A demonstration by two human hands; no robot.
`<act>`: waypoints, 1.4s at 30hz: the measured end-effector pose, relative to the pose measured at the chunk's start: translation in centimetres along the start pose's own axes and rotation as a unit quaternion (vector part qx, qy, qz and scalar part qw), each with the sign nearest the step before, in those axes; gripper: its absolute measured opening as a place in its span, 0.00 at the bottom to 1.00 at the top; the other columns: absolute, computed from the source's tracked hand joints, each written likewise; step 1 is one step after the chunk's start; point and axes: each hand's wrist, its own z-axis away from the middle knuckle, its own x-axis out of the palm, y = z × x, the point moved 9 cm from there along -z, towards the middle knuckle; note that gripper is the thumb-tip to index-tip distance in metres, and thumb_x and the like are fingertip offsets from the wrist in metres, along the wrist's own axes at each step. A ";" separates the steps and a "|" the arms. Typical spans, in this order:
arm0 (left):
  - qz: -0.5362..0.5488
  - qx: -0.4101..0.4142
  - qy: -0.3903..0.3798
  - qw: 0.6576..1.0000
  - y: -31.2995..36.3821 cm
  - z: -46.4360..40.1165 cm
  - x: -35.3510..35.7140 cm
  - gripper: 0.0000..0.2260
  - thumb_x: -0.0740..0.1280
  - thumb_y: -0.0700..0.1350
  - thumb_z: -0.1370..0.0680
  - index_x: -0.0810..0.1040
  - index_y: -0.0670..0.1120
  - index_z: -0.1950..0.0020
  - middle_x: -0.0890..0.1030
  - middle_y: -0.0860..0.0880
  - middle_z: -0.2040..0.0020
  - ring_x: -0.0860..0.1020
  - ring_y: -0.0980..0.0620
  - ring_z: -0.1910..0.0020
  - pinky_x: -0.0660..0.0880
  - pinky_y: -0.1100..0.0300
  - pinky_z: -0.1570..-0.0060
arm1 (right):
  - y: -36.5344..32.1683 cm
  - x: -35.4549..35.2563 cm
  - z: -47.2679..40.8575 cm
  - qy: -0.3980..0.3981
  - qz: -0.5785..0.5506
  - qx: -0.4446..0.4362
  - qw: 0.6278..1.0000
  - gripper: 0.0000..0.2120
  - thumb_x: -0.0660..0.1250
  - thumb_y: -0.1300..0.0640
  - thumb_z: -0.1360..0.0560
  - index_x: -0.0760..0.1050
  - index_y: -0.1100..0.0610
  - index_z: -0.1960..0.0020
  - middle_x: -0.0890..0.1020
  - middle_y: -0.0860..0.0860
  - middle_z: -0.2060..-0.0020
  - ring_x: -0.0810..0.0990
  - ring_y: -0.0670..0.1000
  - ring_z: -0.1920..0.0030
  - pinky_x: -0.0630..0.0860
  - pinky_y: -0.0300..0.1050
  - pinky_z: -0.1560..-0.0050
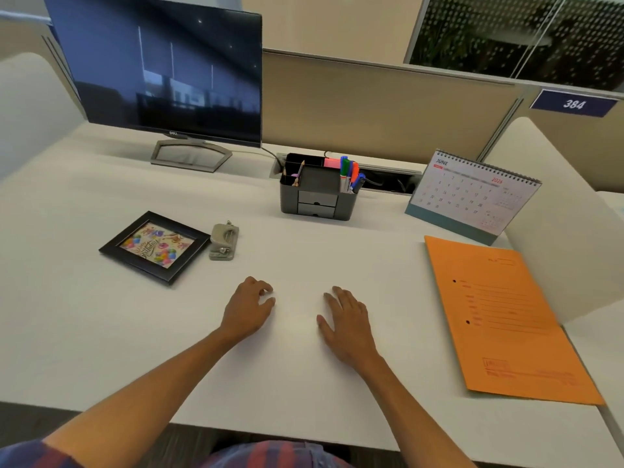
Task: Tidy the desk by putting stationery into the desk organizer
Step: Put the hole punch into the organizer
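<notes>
Empty hands (248, 309) before desk organizer (317, 189)

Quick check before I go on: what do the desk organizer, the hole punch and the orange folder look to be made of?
Desk organizer: likely dark grey plastic, matte, with smooth moulded walls and small drawers. Hole punch: looks like grey painted metal with a dull sheen, though the blur leaves plastic parts possible. Orange folder: thin card or stiff paper, matte, lying flat with red printed lines and two punched holes.

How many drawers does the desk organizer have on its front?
2: an upper drawer and a lower drawer directly beneath it, both closed, on the organizer; its other sides are hidden.
</notes>
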 end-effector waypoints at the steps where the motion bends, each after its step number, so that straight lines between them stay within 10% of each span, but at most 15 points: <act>1: -0.004 0.002 0.004 1.000 -0.6 0.2 -0.5 0.08 0.69 0.45 0.24 0.79 0.47 0.45 0.75 0.51 0.49 0.75 0.53 0.53 0.70 0.60 0.54 | -0.5 0.3 -0.2 -0.001 -0.003 0.000 1.000 0.29 0.48 0.40 0.21 0.59 0.51 0.24 0.56 0.49 0.23 0.51 0.49 0.23 0.50 0.52 0.24; 16: -0.198 0.100 0.020 0.975 -7.3 2.8 -5.5 0.32 0.44 0.68 0.23 0.69 0.53 0.28 0.66 0.49 0.26 0.62 0.50 0.27 0.59 0.51 0.31 | -8.8 3.4 -5.1 -0.016 -0.056 -0.033 0.998 0.24 0.58 0.45 0.20 0.64 0.50 0.26 0.59 0.48 0.23 0.53 0.48 0.23 0.50 0.53 0.24; 42: -0.263 0.113 -0.005 0.958 -8.5 0.3 -6.2 0.37 0.45 0.70 0.23 0.47 0.51 0.20 0.47 0.51 0.20 0.43 0.55 0.22 0.42 0.48 0.25 | -19.8 2.8 -16.1 0.000 -0.051 -0.021 0.998 0.26 0.59 0.41 0.21 0.63 0.50 0.27 0.73 0.54 0.34 0.72 0.57 0.37 0.72 0.54 0.42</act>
